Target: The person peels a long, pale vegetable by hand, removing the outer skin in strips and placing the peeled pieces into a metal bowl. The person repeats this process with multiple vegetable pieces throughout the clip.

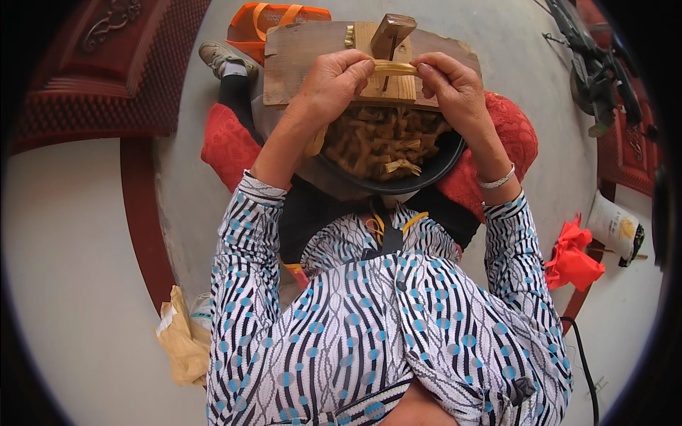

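A yellowish, fibrous strip (393, 68) stretches crosswise between my hands. My left hand (341, 80) pinches its left end between thumb and fingers, and my right hand (445, 80) pinches the other end. Beneath the strip lies a wooden board (298, 58) with a paler plank (367, 42) on top. A wooden block (393, 33) stands over the plank, with a thin dark metal piece (393, 52) below it, partly hidden by the strip. Nearer my body, a black basin (410, 186) holds many tan, knotted-looking pieces (373, 141); the board covers its far side.
Red patterned cloth (514, 128) covers both knees around the basin. An orange bag (282, 15) lies beyond the board. A dark wheeled vehicle (586, 69) stands far right, near a red bag (573, 261) and white sack (613, 226). Carved red door panels (101, 69) are at left.
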Tool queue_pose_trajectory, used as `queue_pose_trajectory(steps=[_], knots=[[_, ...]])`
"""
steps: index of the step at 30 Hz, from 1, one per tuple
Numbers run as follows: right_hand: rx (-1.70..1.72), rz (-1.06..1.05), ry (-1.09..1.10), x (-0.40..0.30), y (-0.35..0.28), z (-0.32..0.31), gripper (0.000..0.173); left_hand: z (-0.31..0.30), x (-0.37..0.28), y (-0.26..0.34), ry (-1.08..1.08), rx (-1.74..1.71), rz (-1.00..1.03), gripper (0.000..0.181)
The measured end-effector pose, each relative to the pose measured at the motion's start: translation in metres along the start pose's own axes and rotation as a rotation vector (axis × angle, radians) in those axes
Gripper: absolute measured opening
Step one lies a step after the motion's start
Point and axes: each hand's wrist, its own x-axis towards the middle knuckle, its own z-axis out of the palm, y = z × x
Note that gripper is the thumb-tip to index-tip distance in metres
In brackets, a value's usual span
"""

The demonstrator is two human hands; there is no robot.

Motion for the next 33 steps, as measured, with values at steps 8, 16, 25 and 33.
queue_pose_trajectory(steps=[8, 16, 25, 33], knots=[[-0.155, -0.152, 0.062, 0.014, 0.039, 0.013, 0.01, 0.001, 0.023, -0.027, 0.178, 0.442, 0.18, 0.019], [-0.689, -0.446, 0.141, -0.016, 0.019, 0.009, 0.013, -0.001, -0.014, -0.012, 0.319, 0.731, 0.184, 0.018], [-0.691, -0.51, 0.144, -0.012, -0.024, 0.043, 0.024, 0.053, -0.073, 0.005, -0.194, -0.835, -0.333, 0.041], [-0.562, -0.051, -0.253, -0.04, -0.004, 0.03, 0.03, 0.015, -0.094, -0.012, 0.192, 0.68, 0.34, 0.017]])
